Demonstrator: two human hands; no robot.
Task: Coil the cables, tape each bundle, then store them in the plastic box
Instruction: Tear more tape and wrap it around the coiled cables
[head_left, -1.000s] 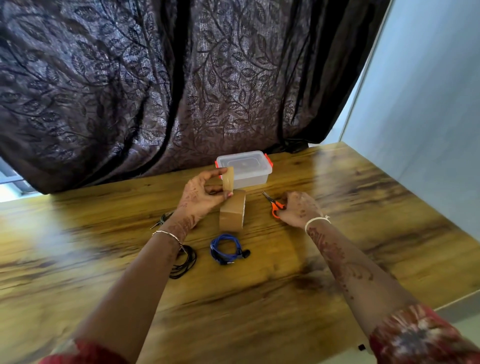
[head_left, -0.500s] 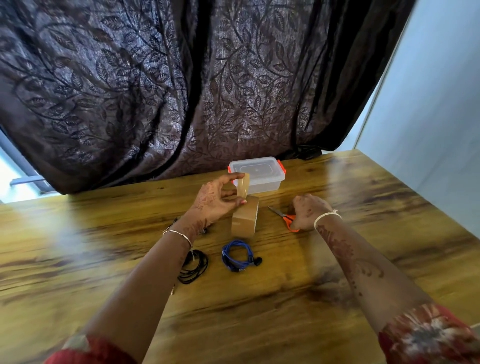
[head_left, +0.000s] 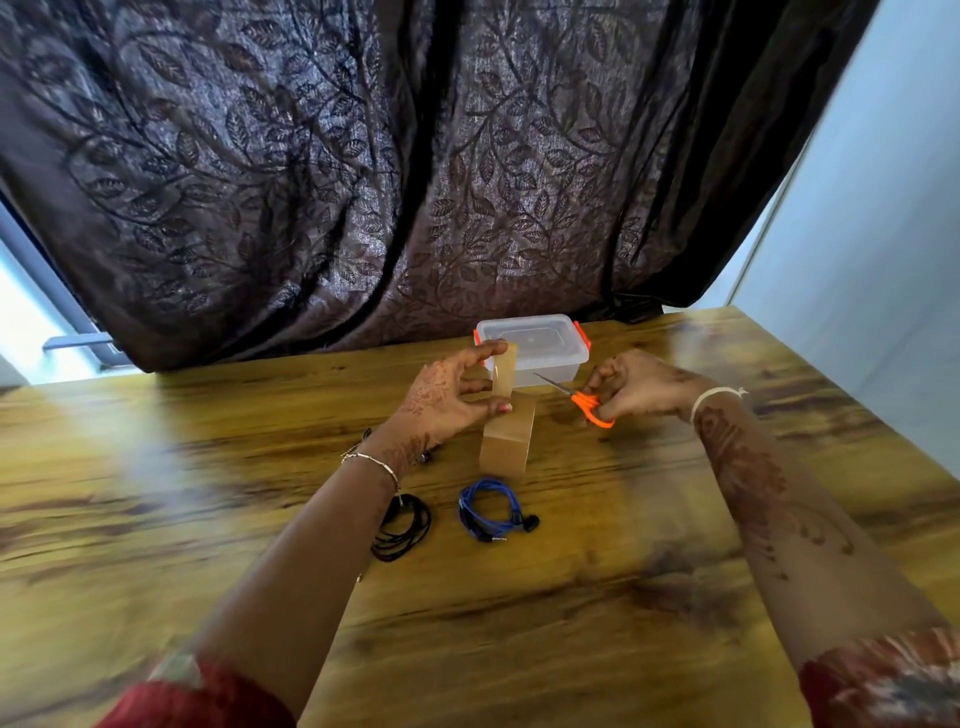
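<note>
A brown tape roll (head_left: 506, 441) stands on edge on the wooden table (head_left: 571, 597). My left hand (head_left: 447, 400) pinches a strip of tape (head_left: 504, 371) pulled up from the roll, between forefinger at the top and thumb at the bottom. My right hand (head_left: 639, 387) grips orange-handled scissors (head_left: 589, 408) lifted off the table, their blades pointing left toward the strip. A coiled blue cable (head_left: 491, 512) lies just in front of the roll. A coiled black cable (head_left: 405, 527) lies to its left, partly under my left forearm. The clear plastic box (head_left: 550, 338) with orange clips stands shut behind the tape.
A dark leaf-patterned curtain (head_left: 415, 182) hangs behind the table's far edge. A pale wall (head_left: 872, 234) runs along the right side. A small dark object (head_left: 426, 457) peeks out beside my left wrist.
My right hand has picked the scissors up from the table and raised them toward the tape strip. My left hand keeps holding the strip up.
</note>
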